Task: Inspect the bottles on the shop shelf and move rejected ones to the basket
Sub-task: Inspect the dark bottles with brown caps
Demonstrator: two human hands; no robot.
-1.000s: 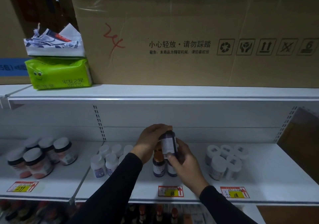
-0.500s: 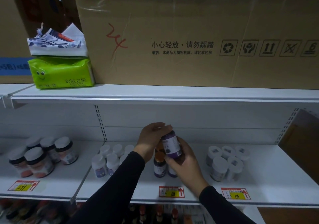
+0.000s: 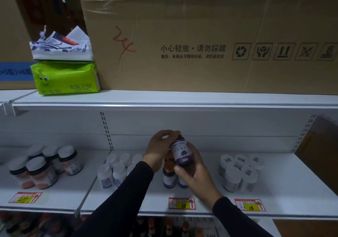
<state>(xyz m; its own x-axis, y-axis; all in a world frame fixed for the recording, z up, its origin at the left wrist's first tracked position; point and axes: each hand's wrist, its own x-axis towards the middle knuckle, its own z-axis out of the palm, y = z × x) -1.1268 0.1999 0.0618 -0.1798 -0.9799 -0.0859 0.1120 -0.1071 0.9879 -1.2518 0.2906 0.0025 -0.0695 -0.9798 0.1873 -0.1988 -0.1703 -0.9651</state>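
While both hands grip the purple bottle (image 3: pixel 181 151) above the shelf (image 3: pixel 274 172), left hand (image 3: pixel 159 148) on its cap at 12 o'clock, right hand (image 3: pixel 193 171) underneath, turn it slowly to read the whole label.

A dark bottle with a purple label (image 3: pixel 181 152) is held above the white shelf (image 3: pixel 285 178), tilted with its cap toward the upper left and its label turned to the camera; a berry picture is printed on the label. Directly below it, two like bottles with orange-brown caps (image 3: pixel 169 175) are stood upright on the shelf, partly hidden. White-capped bottles (image 3: pixel 112 172) are grouped upright to the left, and wrapped white bottles (image 3: pixel 239 172) to the right.
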